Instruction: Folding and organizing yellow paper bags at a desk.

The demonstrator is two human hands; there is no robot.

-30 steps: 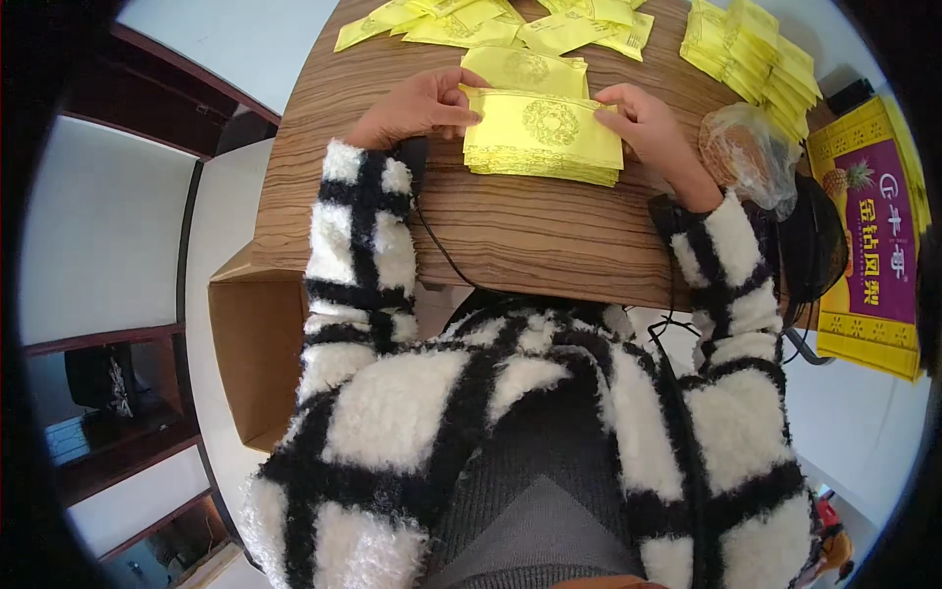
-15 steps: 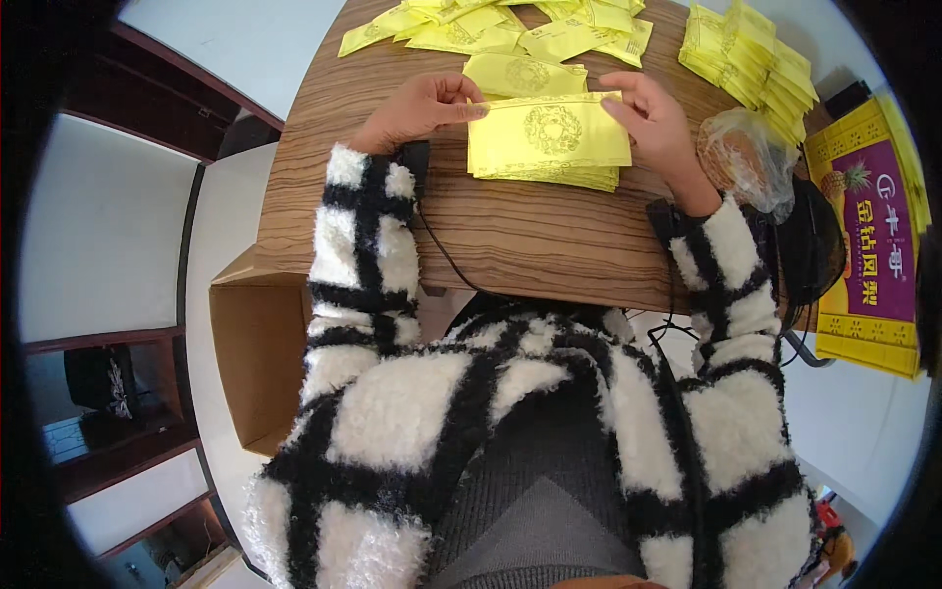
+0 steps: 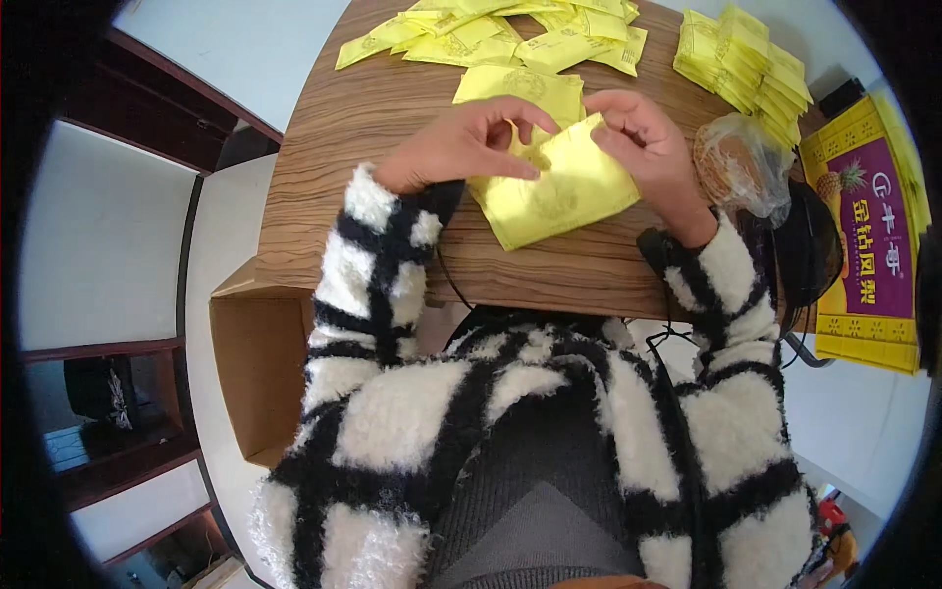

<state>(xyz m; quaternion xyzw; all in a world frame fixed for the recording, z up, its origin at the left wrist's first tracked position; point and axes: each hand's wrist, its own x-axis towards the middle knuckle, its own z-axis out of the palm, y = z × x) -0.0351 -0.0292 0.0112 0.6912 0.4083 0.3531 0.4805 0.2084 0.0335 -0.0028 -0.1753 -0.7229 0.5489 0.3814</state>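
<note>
While the right hand (image 3: 643,147) grips a yellow packet (image 3: 559,191), the left hand (image 3: 481,142) arches half curled over it

The right hand is nearly closed, its thumb pressing on the packet's one-o'clock corner. The left hand has its thumb and fingers well parted — the thumb reaches over the packet's face, though whether it touches cannot be told.

Just beyond the right wrist, at three o'clock from the packet, a clear plastic bag (image 3: 751,167) holds something reddish-brown. At eight o'clock is a cardboard box (image 3: 260,378), its inner walls showing.

The packet slants above the wood-grain table (image 3: 363,118) — at eight o'clock from the right hand, four o'clock from the left. More yellow packets lie in a loose pile (image 3: 471,39) at eleven o'clock.
</note>
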